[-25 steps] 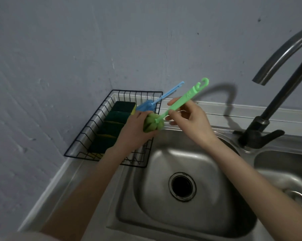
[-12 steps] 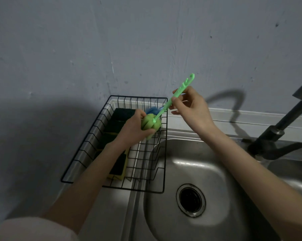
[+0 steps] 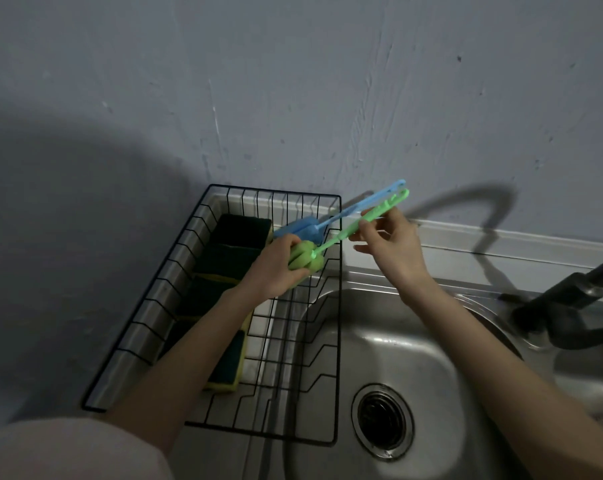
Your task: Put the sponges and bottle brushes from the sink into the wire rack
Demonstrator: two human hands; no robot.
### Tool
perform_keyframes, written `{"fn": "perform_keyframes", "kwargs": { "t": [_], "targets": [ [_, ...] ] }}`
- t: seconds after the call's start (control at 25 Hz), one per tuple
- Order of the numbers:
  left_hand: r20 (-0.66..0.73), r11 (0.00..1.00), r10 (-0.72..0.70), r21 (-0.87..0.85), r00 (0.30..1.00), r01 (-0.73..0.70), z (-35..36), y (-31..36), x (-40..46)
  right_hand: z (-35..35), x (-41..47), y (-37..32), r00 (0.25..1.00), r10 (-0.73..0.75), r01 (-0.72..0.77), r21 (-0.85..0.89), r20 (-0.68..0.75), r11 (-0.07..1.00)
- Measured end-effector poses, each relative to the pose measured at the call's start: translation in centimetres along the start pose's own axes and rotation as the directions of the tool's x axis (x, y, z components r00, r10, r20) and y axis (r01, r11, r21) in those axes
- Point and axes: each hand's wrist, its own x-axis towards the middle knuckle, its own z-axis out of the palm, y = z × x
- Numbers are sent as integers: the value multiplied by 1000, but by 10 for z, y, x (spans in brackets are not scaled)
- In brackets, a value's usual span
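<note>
The green bottle brush (image 3: 307,259) is held over the right side of the black wire rack (image 3: 161,285). My left hand (image 3: 276,268) grips its foam head, and my right hand (image 3: 390,244) pinches its handle near the top. A blue bottle brush (image 3: 300,232) lies just behind it, head in the rack and handle leaning out over the rack's back right corner. Several dark green and yellow sponges (image 3: 239,232) lie in a row along the rack's left side, partly hidden by my left forearm.
The steel sink basin (image 3: 431,358) with its drain (image 3: 381,420) lies right of the rack, which overlaps its edge. A dark faucet (image 3: 570,306) stands at the right. A grey wall rises close behind the rack and the counter ledge.
The view has shifted left and down over the rack. Both hands have lowered the green brush toward the rack, beside the blue brush, and its handle now slants lower.
</note>
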Motion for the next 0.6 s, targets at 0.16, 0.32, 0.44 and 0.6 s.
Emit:
{"fn": "perform_keyframes", "kwargs": {
  "t": [0.16, 0.32, 0.44, 0.6],
  "targets": [
    [19, 1000, -20, 16, 1000, 20, 8, -9, 2, -2, 4, 24, 991, 128, -127, 25, -29, 992],
    [22, 998, -29, 63, 999, 27, 12, -11, 1, -3, 3, 33, 986, 164, -161, 64, -33, 985],
    [29, 995, -3, 99, 1000, 0, 12, -10, 0, -4, 4, 33, 987, 161, -160, 62, -10, 985],
    [16, 982, -10, 188, 1000, 7, 7, -3, -5, -5, 1, 36, 967, 250, -247, -85, 35, 965]
  ]
}}
